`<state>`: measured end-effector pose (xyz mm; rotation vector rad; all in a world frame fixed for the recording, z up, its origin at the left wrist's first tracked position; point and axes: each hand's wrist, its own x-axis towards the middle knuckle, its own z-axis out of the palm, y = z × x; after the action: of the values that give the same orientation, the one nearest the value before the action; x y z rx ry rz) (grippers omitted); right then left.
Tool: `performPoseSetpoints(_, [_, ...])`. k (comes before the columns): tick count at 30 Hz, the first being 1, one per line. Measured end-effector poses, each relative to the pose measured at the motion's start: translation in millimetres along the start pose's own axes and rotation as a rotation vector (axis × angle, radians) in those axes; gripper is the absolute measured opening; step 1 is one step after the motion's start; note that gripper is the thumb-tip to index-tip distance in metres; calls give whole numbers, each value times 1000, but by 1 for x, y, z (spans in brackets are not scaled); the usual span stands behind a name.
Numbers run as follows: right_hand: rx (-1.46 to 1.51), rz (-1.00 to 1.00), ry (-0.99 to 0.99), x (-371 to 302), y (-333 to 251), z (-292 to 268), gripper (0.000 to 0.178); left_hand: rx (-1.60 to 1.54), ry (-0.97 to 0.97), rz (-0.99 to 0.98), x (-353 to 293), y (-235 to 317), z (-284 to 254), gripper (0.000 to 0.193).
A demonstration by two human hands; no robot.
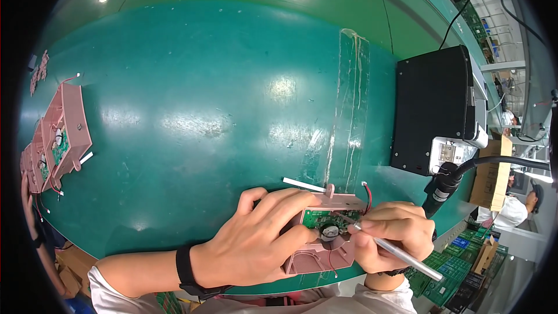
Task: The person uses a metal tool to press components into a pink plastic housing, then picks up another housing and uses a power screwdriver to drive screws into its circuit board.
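Observation:
A pink plastic housing (342, 200) lies near the table's front edge, its open side facing up. Inside it sits a green circuit board (317, 217) with a round silver-and-black part (329, 232). My left hand (264, 229) is closed round the housing's left side, fingers over the far wall and thumb near the board. In my right hand (395, 234) is a silver pen-shaped tool (410, 260), pinched near its front. Its thin tip points at the board; whether it touches cannot be made out. A red-and-black wire (367, 195) with a white plug rises from the housing's far right corner.
A black box-shaped machine (433, 104) stands at the right, with a thick black cable (447, 181) before it. Clear tape (353, 104) runs along the green table (221, 70). More pink housings (74, 117) sit far left, beside another person's arm (28, 209). Green boards (453, 270) lie lower right.

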<state>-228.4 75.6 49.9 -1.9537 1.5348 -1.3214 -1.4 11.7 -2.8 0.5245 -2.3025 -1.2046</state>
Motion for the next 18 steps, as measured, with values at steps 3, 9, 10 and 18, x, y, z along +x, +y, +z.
performPoseSetpoints(3, [-7, 14, -28, 1, -1, -4, 13, -33, -6, -17, 0, 3, -4, 32])
performPoseSetpoints(9, [-14, -5, -63, 8, -12, 2, 12, -10, -20, -2, -6, 6, -20, 39])
performPoseSetpoints(10, [-2, -12, -67, 9, -12, 3, 12, -5, -25, -3, -6, 7, -23, 40])
performPoseSetpoints(18, [68, 2, -83, 13, -13, -14, 12, 53, -91, -19, 7, 24, -25, 42])
